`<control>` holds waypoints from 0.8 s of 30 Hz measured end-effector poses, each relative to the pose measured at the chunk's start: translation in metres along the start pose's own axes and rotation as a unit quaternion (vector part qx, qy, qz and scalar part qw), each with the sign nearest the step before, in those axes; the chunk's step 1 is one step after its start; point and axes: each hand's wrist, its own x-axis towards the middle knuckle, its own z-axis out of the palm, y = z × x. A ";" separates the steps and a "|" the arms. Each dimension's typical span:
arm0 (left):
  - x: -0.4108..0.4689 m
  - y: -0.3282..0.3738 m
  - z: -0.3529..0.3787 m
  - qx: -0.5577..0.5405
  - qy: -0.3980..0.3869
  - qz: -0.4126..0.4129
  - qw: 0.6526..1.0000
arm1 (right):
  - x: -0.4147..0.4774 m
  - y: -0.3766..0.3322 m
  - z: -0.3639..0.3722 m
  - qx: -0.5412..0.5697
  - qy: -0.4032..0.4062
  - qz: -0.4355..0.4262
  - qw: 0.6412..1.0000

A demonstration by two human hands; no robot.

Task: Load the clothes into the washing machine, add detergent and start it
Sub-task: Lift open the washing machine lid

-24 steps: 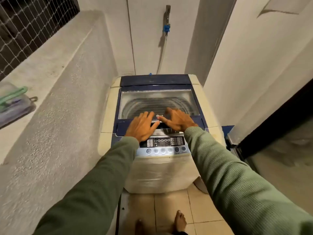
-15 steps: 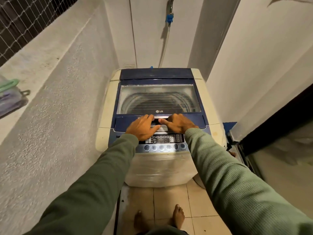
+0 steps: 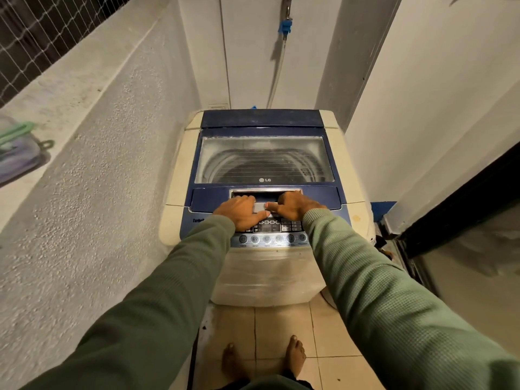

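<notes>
— Where is the washing machine from where I stand?

— Straight ahead of you, backed into the corner. The rough parapet wall runs just beside it on your left, and a smooth white wall is on your right. Your bare feet are on the floor tiles near its front.

— And the lid?

— The lid lies flat and closed. Through its glass window you can see the ribbed wall of the drum. The bottom is too dark to tell what lies there.

— What are my hands doing?

— Your left hand and right hand sit side by side at the lid handle, the recess in the lid's front edge. On both, your fingers are curled down into that recess, hooking it, with the fingertips hidden. Your thumbs point toward each other and are almost touching. Your left palm lies over the left part of the control panel. The row of round buttons below it is in plain sight.

— Anything else around?

— A tap with a blue fitting is on the back wall above the machine, and a hose hangs down from it behind the lid. Far to your left, on top of the parapet, lies a blurred plastic bundle with a green strip.
</notes>
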 end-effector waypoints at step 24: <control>0.013 -0.001 -0.169 0.124 0.238 0.115 0.956 | -0.027 -0.027 -0.165 -0.106 0.222 -0.166 0.955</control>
